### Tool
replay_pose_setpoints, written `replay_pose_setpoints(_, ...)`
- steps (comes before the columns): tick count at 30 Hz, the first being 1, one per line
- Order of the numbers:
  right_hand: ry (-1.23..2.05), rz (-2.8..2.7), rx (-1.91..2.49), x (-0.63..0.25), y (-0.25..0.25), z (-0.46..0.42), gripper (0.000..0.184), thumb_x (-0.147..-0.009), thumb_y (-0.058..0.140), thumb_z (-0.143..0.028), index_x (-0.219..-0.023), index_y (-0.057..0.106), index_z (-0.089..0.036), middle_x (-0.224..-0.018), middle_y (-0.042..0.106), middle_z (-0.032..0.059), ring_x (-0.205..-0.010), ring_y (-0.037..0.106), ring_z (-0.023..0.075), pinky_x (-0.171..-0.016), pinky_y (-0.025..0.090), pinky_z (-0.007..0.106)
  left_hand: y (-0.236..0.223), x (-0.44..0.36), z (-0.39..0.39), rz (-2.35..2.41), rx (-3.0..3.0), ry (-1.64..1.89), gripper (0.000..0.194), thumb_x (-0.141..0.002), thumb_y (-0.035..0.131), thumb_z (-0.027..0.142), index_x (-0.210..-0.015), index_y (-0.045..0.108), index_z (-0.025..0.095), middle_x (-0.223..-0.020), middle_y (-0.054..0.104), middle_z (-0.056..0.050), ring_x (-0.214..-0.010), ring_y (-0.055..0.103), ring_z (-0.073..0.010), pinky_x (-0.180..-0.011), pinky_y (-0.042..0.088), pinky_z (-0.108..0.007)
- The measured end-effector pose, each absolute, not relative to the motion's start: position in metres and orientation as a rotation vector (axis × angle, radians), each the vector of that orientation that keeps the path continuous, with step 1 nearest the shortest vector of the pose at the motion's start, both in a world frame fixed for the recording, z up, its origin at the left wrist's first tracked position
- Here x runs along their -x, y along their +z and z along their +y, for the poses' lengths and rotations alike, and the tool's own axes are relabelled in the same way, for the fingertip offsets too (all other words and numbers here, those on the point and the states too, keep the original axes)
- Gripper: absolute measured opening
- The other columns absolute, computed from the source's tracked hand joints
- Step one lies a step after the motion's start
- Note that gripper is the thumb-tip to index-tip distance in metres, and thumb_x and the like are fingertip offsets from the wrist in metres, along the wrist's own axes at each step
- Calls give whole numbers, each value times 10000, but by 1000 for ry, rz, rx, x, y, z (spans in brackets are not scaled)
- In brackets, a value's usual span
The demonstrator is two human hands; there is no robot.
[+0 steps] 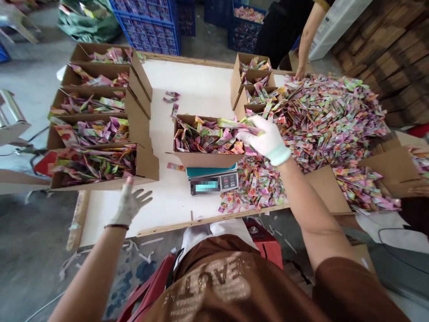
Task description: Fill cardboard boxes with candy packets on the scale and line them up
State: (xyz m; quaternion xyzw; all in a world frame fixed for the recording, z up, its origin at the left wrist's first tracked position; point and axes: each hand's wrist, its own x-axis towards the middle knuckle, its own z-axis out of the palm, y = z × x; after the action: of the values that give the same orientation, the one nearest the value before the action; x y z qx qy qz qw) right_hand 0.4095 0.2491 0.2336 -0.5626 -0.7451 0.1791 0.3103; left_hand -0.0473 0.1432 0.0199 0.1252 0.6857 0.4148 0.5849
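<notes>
Nearest to you, left of the scale (212, 171), your left hand (129, 205) was spread wide in its pale glove, with nothing visible in its grasp; whether the thumb touched the cardboard behind it could not be told. The scale had a teal plate and a grey keypad panel, its lit display blurred out. Just right of it spilled a small heap (261, 183) of slim wrappers in pink, green and orange. On the scale sat an open carton (211, 159), oblong and plain brown, its smooth front wall towards you, brimming with glossy, crinkled packets. Beyond the scale's right end, your right hand (266, 136), in a white glove with a mint cuff, grasped a few long sachets (239, 125), yellow-green and pink, over the carton's right side. Left of the scale, five filled boxes (139, 129) of stiff cardboard stood in a row; beyond it to the right lay a large, shiny, jumbled mound (338, 116), with smaller boxes (236, 85) at its left edge. Farther behind the scale, a co-worker's hand (299, 71) reached to the mound, and blue plastic crates (147, 22) with latticed walls stood stacked.
</notes>
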Motion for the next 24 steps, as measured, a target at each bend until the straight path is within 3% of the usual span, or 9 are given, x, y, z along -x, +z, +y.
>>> replay_pose_setpoints(3,347,-2062,1530,-379,227,278,595,-875,684,-783,-1112,662,-238,-915,717,64,-815,666,240,-714,499,369,6,39,111,1612,-172,887,606,-964,636,625,-1406,559,217,-1277,633,-160,-975,732,-267,-985,593,-535)
replay_pose_setpoints(8,263,-2055,1407,-389,223,279,519,-1053,432,-691,-1081,655,-223,-915,702,68,-874,667,241,-817,510,391,-31,23,32,1619,-12,815,374,-1013,590,461,-1311,569,238,-1180,649,-102,-880,738,-201,-899,604,-398)
replay_pose_setpoints(13,280,-1947,1333,-407,231,252,539,-1061,421,-700,-1131,661,-223,-957,689,56,-932,664,236,-891,533,411,-50,8,-13,1638,53,745,219,-986,588,313,-1166,608,190,-1038,681,-73,-767,696,-167,-830,593,-350)
replay_pose_setpoints(16,340,-1992,1336,-396,230,251,563,-1030,460,-745,-1168,672,-242,-995,694,63,-991,671,253,-938,548,437,-53,4,-17,1623,21,718,237,-947,618,322,-1132,625,174,-1015,704,-92,-795,705,-191,-836,590,-358)
replay_pose_setpoints(21,404,-1961,1311,-403,201,261,663,-950,583,-778,-1381,603,-275,-1304,663,121,-1212,647,293,-1034,555,465,-56,5,-3,1590,-114,718,366,-863,722,392,-1143,627,178,-1081,720,-124,-900,729,-219,-831,589,-338)
replay_pose_setpoints(24,366,-1658,1465,-437,166,241,644,-996,497,-759,-1347,583,-227,-1207,676,131,-1102,657,263,-988,564,465,-59,7,-2,1595,-184,714,398,-840,729,395,-1166,631,190,-1165,712,-132,-975,737,-227,-827,593,-321)
